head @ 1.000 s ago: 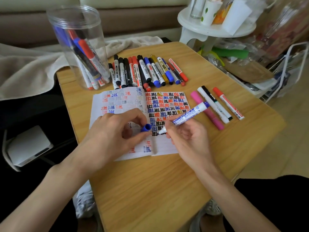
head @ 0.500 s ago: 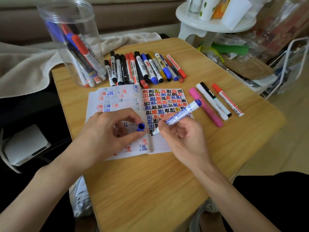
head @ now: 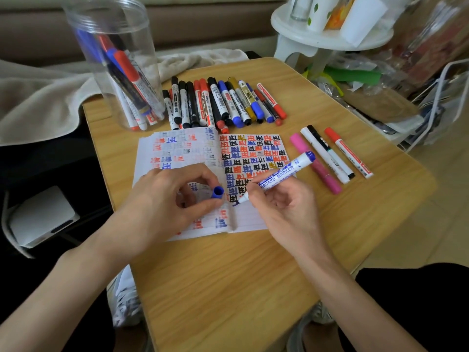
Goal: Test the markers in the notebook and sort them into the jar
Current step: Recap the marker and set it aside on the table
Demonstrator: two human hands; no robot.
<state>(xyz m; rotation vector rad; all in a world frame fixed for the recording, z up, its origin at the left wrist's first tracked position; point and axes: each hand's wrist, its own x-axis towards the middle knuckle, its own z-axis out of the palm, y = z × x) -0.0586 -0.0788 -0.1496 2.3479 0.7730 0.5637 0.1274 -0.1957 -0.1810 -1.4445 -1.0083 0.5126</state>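
Head view: I see the right hand (head: 286,212) curled round a blue marker (head: 279,175), tip on the notebook (head: 177,153) page; left hand (head: 162,207) rests on the notebook, pinching the blue cap (head: 218,193); jar (head: 119,72) stands beyond the left hand; loose markers (head: 223,102) lie beyond both hands.

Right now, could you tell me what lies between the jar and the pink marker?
Head view: a row of capped markers and the notebook's far corner lie between the jar and pink marker.
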